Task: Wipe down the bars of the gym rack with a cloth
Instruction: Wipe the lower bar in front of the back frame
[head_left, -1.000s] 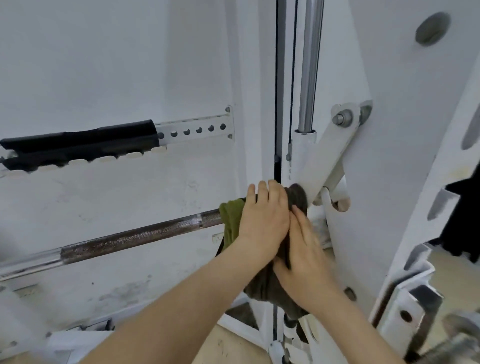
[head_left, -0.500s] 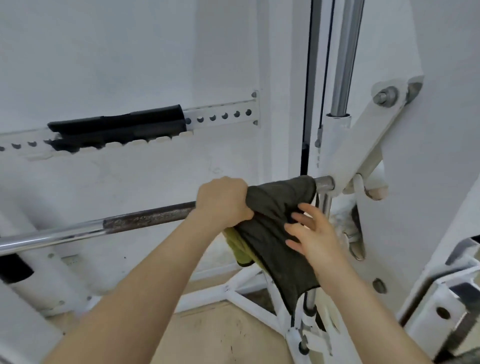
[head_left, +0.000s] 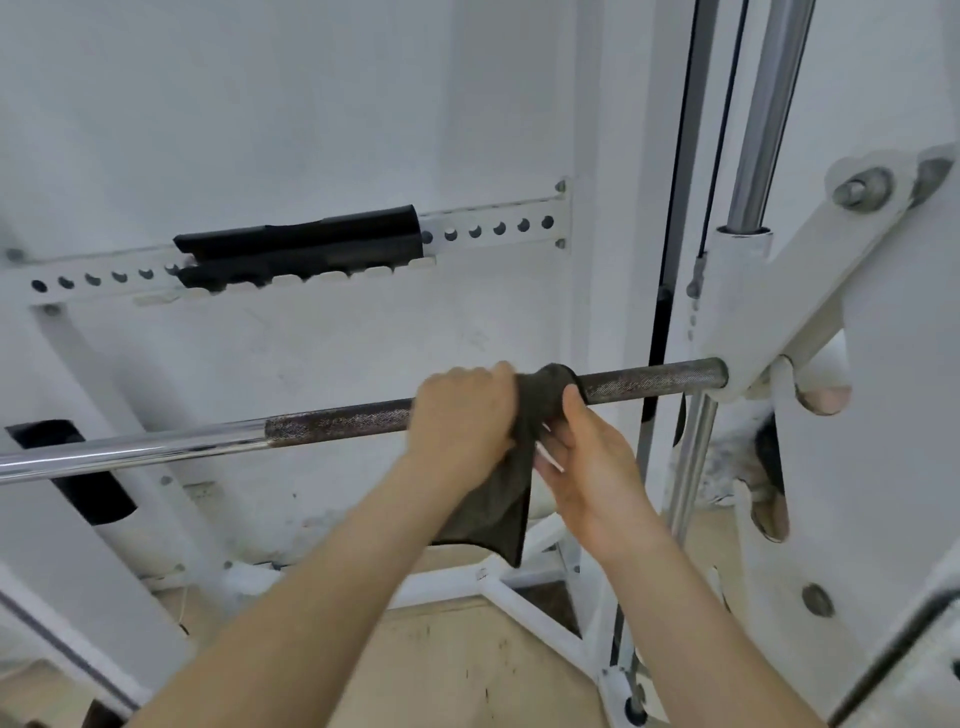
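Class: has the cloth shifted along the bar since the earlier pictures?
Yes. The cloth has slid left along the bar, away from the white bracket at its right end; bare knurled bar now shows between them.

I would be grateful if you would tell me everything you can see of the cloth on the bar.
The cloth is a dark olive-grey, soft-looking fabric. Its top is bunched and wrapped over the knurled part of the horizontal bar, and the rest hangs below in a flared, creased flap ending in a pointed corner. The left hand grips it around the bar. The right hand meets its right edge, thumb against the fold; whether it pinches is unclear.
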